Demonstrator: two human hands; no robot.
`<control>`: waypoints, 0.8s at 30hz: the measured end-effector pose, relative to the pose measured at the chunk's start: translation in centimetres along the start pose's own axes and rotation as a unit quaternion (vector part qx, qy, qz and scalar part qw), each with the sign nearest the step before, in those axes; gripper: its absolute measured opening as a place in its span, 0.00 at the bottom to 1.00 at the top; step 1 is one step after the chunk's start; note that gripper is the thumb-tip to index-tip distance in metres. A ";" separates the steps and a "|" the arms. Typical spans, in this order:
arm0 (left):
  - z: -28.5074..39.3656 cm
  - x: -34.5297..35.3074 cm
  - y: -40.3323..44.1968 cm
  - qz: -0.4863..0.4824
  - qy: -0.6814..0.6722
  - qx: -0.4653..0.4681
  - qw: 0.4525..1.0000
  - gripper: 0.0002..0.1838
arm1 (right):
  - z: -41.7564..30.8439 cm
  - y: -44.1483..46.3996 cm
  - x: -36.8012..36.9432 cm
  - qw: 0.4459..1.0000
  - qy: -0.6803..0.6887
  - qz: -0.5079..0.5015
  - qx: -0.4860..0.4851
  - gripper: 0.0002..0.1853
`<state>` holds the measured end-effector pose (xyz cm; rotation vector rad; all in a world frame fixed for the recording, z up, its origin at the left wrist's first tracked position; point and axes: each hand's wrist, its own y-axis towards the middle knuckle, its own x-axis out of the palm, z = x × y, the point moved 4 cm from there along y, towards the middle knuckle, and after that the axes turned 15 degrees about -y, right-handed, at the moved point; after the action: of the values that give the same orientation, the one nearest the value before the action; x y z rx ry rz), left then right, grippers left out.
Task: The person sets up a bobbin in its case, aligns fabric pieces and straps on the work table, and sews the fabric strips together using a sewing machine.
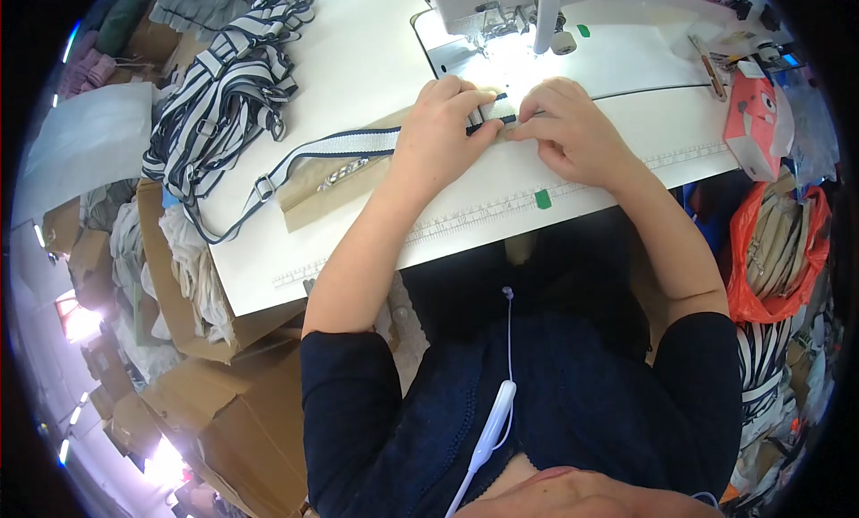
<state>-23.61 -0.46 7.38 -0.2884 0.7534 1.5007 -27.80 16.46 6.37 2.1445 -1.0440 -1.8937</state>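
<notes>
At the far left, a cardboard box [170,281] stands close against the table's left side. A pile of striped straps [224,89] lies along the edge of the white table [358,48], taking up its upper left corner. Right of the pile, white tabletop shows as far as the sewing machine [461,4].

The striped strap [344,144] starts in a loop at the left table edge, passes through a buckle [264,187], and runs up and right over beige fabric [313,182] to the hands, just on the near side of the machine. The left hand [436,133] is clamped on the strap, thumb and forefinger on either side of it. The right hand [573,129] has its thumb and forefinger drawn together at the strap's right end; whether they grip it, I cannot tell.

Between the forearms, a strip of tabletop reaches to the near edge, with ruler markings [465,218] and a green patch [542,199] on it. The machine stands in the way beyond the hands. Farther right, a slim tool [710,71] and a pink box [752,129] sit by the right edge; a red bag [747,259] is just past that edge, right of the right forearm.
</notes>
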 end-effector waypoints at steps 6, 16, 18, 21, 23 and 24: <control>-0.1 0.2 0.1 -0.014 0.016 0.004 1.000 0.15 | 0.2 0.0 0.1 1.000 0.008 -0.007 0.000 0.13; -0.1 0.0 0.2 -0.020 0.006 -0.022 1.000 0.16 | 0.7 -0.2 0.0 0.998 0.031 -0.014 0.050 0.19; -0.1 0.0 0.2 -0.023 0.006 -0.026 0.999 0.16 | 0.5 -0.1 0.2 0.999 -0.005 -0.031 0.023 0.21; -0.1 0.0 0.2 -0.023 0.003 -0.025 0.999 0.15 | 0.6 -0.1 0.4 0.999 -0.006 -0.040 0.037 0.22; -0.2 0.0 0.0 -0.019 -0.001 -0.016 1.000 0.14 | 0.6 0.0 0.4 0.998 -0.007 -0.046 0.037 0.22; 0.0 -0.2 -0.1 -0.008 0.004 0.004 1.000 0.14 | 0.6 0.0 0.4 0.998 -0.008 -0.048 0.039 0.22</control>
<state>-23.50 -0.60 7.47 -0.2933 0.7618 1.4809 -28.35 16.43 5.86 2.2650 -1.0523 -1.9453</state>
